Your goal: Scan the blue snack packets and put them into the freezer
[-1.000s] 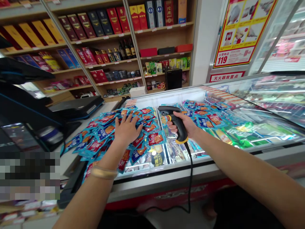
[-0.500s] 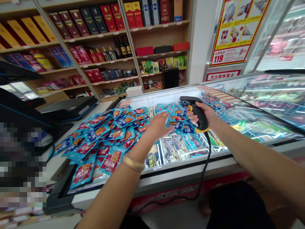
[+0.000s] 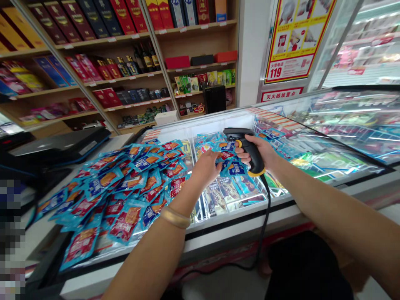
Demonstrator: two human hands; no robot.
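Note:
My right hand [image 3: 254, 154] is wrapped around the handle of a black and yellow barcode scanner [image 3: 254, 160], its head pointing left above the glass freezer top. My left hand [image 3: 206, 166] is bent over the near-left edge of a small group of blue snack packets [image 3: 236, 168], thumb apart from the fingers. Its fingertips are close to a red-labelled packet [image 3: 226, 155]; contact is hard to make out. Left of this hand spreads a large heap of similar snack packets [image 3: 126, 218] with red or blue labels.
The chest freezer [image 3: 231, 221] has frozen goods under its glass. The scanner's cable [image 3: 265, 216] hangs over the front edge. A dark flat device [image 3: 71, 143] stands on the left counter. Shelves [image 3: 200, 27] with boxes and bottles line the back wall.
The view has swung so that the scene sits further left and lower on that side. My left hand's thumb and fingers have drawn closer together. The right hand keeps hold of the barcode scanner.

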